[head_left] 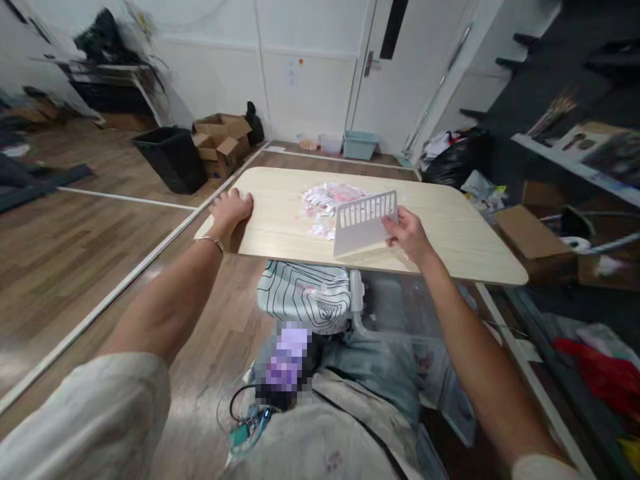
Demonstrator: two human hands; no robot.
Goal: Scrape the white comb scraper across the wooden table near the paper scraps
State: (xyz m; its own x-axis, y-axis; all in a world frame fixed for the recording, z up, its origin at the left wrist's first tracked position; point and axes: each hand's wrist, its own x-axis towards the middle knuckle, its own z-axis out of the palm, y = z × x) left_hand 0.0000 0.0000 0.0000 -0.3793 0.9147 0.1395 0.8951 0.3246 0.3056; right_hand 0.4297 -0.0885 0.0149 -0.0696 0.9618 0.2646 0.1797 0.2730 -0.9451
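My right hand [407,233] pinches the right edge of a white slotted panel [361,235], thumb on its near face. The panel stands tilted on edge over the light wooden table [450,233], with a row of slots along its top. Just behind it lies a loose heap of small white and pink paper-like scraps [323,197], partly hidden by the panel. At the table's left end, my left hand [231,208] rests on the top with its fingers spread, holding nothing.
A patterned seat-like surface [305,297] and a clear plastic bin [400,307] are below the table's near edge. A phone-like device [287,363] lies on my lap. Beyond the table are a black bin [173,160], cardboard boxes [220,140] and a blue tub [360,145].
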